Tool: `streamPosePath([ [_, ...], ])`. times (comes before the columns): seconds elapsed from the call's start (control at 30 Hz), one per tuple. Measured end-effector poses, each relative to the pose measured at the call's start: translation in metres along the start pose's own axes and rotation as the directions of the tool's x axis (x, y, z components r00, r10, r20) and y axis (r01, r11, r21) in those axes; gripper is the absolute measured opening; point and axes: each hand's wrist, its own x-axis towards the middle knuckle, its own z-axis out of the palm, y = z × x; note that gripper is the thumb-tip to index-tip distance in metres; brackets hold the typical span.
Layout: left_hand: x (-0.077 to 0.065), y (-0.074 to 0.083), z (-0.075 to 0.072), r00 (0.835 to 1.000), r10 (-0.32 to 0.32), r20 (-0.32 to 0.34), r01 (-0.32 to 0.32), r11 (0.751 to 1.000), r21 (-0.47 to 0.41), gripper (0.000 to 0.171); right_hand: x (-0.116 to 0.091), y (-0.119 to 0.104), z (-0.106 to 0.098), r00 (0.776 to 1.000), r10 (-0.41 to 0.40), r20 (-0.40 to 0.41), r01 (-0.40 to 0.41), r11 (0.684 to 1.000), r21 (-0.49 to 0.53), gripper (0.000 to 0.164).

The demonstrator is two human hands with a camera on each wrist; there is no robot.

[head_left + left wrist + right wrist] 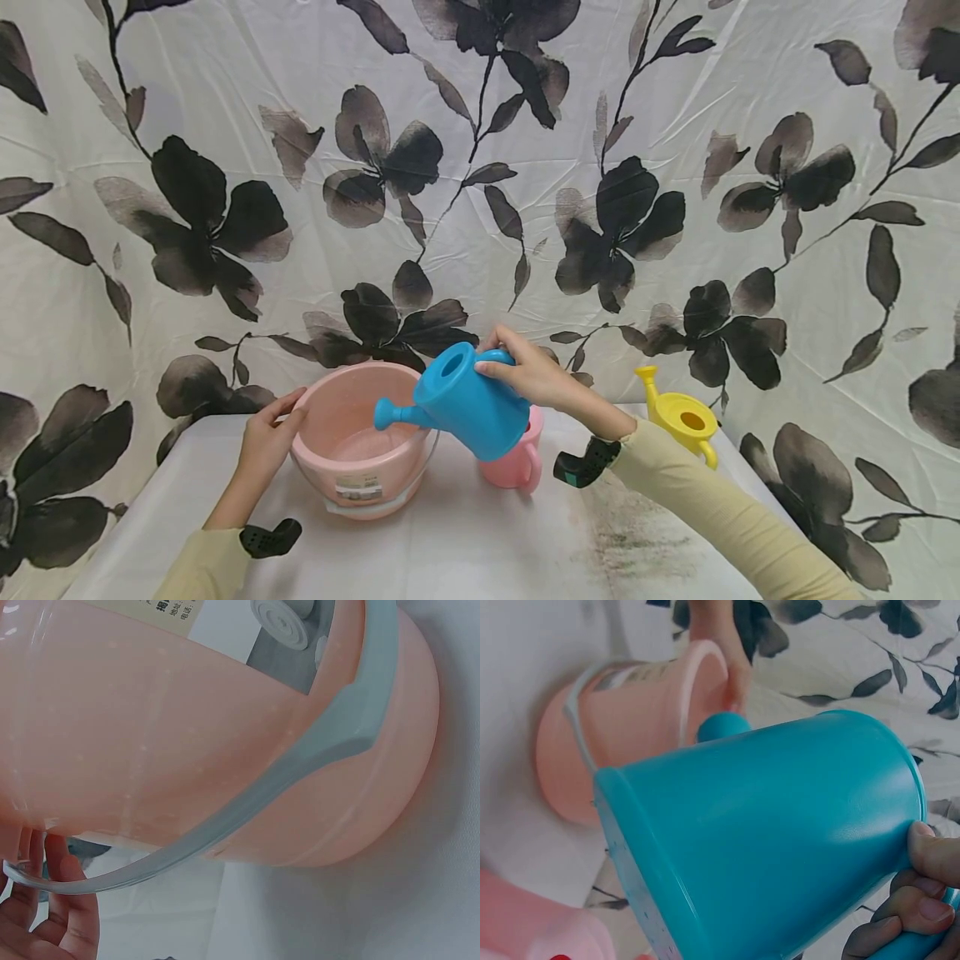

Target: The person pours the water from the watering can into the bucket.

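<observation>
My right hand [528, 371] grips the handle of a blue watering can [472, 408]. The can is held up and tilted, with its spout over the right side of a pink bucket [360, 475]. In the right wrist view, the thumb presses the blue can [780, 825] near its top edge, the fingers curled round the handle. My left hand [266, 437] holds the bucket's left rim; in the left wrist view its fingers [79, 915] show by the rim, behind the pale carrying handle [247, 814]. The inside of the blue can is mostly hidden.
A pink watering can [517, 467] stands behind the blue one, partly covered by it. Farther right, a yellow watering can [686, 421] sits near the edge of the white-covered table [450, 558]. Dark smudges mark the cloth at the right. A floral curtain hangs behind.
</observation>
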Motion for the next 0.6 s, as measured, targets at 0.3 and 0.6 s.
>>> streamPosePath([
  [0.3, -0.0002, 0.0013, 0.0001, 1.000, -0.004, 0.007, 0.004, 1.000, 0.004, 0.051, 0.0012, -0.0010, 0.0004, 1.000, 0.003, -0.002, -0.003, 1.000, -0.025, 0.015],
  [0.6, 0.0000, 0.0008, 0.0002, 1.000, -0.010, 0.008, 0.010, 1.000, -0.001, 0.050, 0.0020, -0.0023, 0.0003, 1.000, 0.005, 0.002, -0.005, 0.999, -0.037, 0.014],
])
